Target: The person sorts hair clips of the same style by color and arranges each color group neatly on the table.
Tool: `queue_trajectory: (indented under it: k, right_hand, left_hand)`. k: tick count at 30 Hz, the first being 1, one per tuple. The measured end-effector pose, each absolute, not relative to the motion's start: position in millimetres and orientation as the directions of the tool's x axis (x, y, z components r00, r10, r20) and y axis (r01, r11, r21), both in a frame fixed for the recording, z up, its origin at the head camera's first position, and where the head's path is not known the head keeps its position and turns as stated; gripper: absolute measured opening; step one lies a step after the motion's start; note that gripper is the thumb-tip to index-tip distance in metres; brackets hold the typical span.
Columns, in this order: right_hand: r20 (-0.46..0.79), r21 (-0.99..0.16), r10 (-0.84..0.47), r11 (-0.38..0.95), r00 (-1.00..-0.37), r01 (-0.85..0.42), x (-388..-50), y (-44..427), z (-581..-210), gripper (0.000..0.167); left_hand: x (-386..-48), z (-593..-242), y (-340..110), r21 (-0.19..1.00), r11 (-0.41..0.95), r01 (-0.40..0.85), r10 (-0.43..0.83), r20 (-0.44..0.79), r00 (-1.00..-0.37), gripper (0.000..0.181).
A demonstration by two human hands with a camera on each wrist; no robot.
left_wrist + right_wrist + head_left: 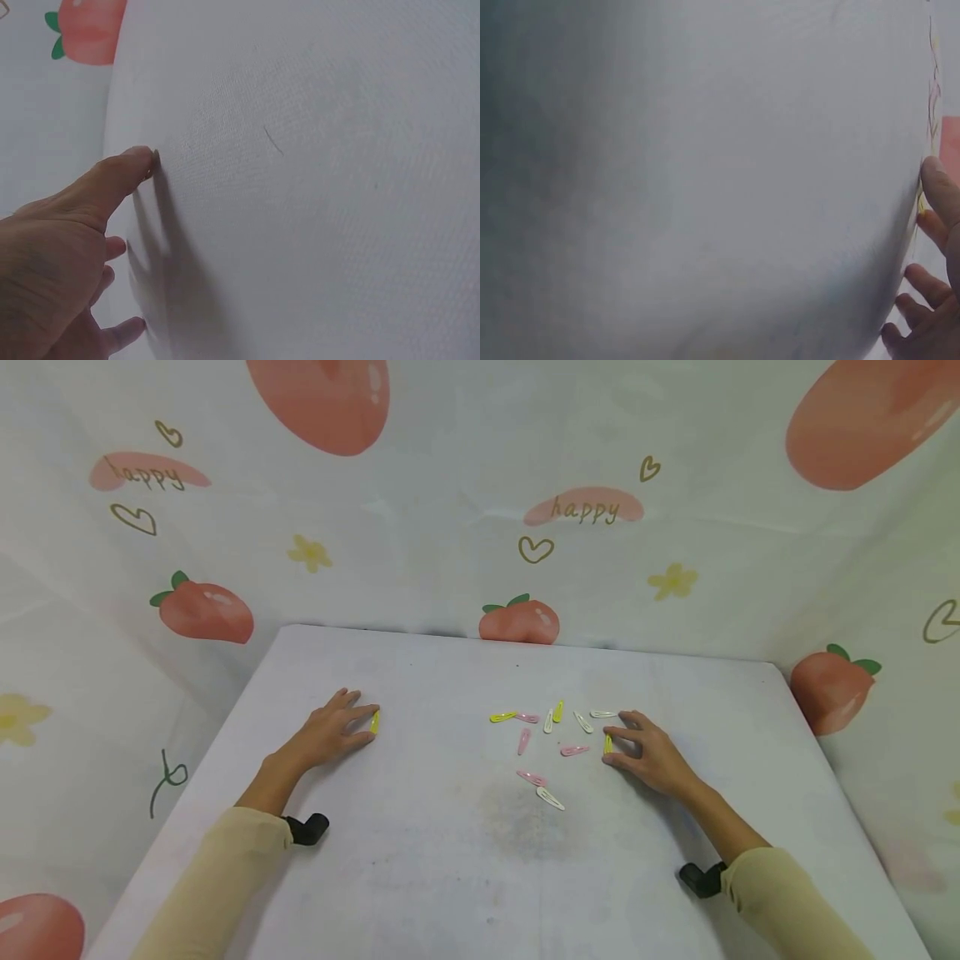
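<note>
At the left of the head view, my left hand [330, 731] pinches a yellow hair clip [376, 722] upright between thumb and forefinger. Its other fingers spread behind, and in the left wrist view the hand [67, 232] hides most of that clip. My right hand [651, 752] pinches another yellow clip [608, 744] at the right edge of a group of clips. A white clip [603, 714] lies by its fingertips, and a pink clip [574, 751] lies left of it. In the right wrist view the hand [934, 277] shows at the right edge.
Around the middle right of the white table [420, 877] lie several more clips, among them a yellow one [558, 711], a yellow one [502, 717] touching a pink one [527, 718], and a white one [551, 798] nearest the front. A patterned cloth [450, 527] hangs behind.
</note>
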State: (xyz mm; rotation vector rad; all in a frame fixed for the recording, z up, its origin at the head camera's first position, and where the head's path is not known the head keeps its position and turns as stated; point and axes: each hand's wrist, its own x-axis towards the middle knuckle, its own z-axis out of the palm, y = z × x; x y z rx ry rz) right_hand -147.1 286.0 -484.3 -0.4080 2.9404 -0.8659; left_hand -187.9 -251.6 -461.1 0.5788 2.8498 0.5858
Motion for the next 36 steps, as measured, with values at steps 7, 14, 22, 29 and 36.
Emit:
queue_trajectory:
  k: [7, 14, 22, 29, 36]
  right_hand:
    - [0.041, -0.541, -0.267, 0.804, -0.963, -0.246, -145, 287, -485, 0.055]
    - [0.043, -0.535, -0.269, 0.807, -0.962, -0.250, -145, 288, -484, 0.055]
    - [0.048, -0.538, -0.271, 0.804, -0.961, -0.253, -145, 289, -485, 0.055]
    - [0.056, -0.540, -0.267, 0.802, -0.962, -0.255, -145, 291, -486, 0.054]
    - [0.069, -0.547, -0.284, 0.791, -0.956, -0.275, -146, 287, -487, 0.054]
  left_hand:
    - [-187, -460, -249, 0.429, 0.837, 0.340, 0.415, -0.093, -0.905, 0.052]
    - [-187, -461, -245, 0.444, 0.833, 0.329, 0.416, -0.110, -0.903, 0.051]
    - [-187, -460, -245, 0.433, 0.834, 0.342, 0.422, -0.102, -0.901, 0.056]
    - [-191, -457, -239, 0.446, 0.834, 0.324, 0.404, -0.093, -0.910, 0.061]
    - [-192, -457, -242, 0.425, 0.857, 0.292, 0.365, -0.100, -0.926, 0.059]
